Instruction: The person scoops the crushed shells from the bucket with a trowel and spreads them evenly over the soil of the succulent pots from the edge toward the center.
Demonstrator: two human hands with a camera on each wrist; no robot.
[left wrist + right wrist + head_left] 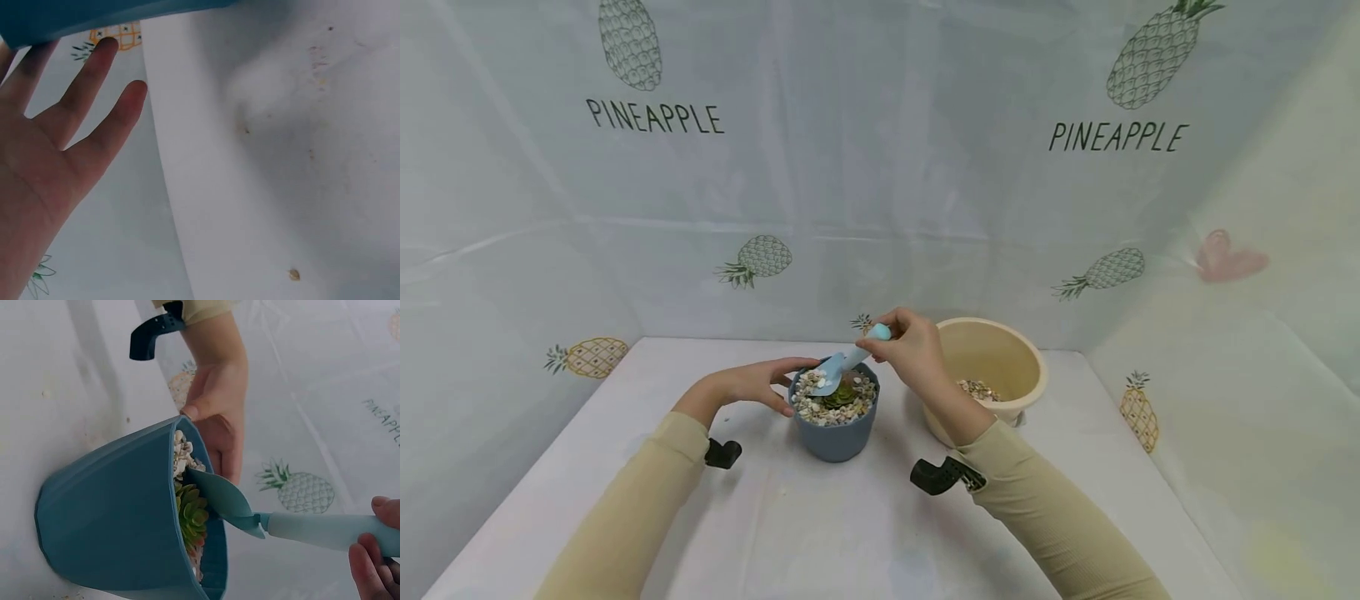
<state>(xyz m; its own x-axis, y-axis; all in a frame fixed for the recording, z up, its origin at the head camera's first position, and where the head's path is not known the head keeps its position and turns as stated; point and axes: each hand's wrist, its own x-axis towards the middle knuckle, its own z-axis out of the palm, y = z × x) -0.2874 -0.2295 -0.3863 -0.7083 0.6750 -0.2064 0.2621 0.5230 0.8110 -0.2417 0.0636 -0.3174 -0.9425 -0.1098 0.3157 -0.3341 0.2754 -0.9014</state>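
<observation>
A blue plant pot [835, 437] holds a green succulent [192, 512] ringed by small pale pebbles [808, 408]. My left hand [748, 385] touches the pot's left side with thumb and forefinger spread along the rim. In the left wrist view, that hand's fingers [81, 94] are mostly straight, two of them clear of the pot. By its handle, my right hand [910, 346] grips a light blue garden trowel [319, 531]. The trowel's blade tilts down into the pot, over the pebbles beside the succulent. The blade's tip is partly hidden by the rim.
Right of the blue pot, behind my right forearm, stands a larger cream pot [1030, 367] with pebbles [979, 390] inside. A tiny bit of debris [294, 274] lies on the white tabletop [820, 533]. Pineapple-printed sheeting [880, 183] closes off the back and sides.
</observation>
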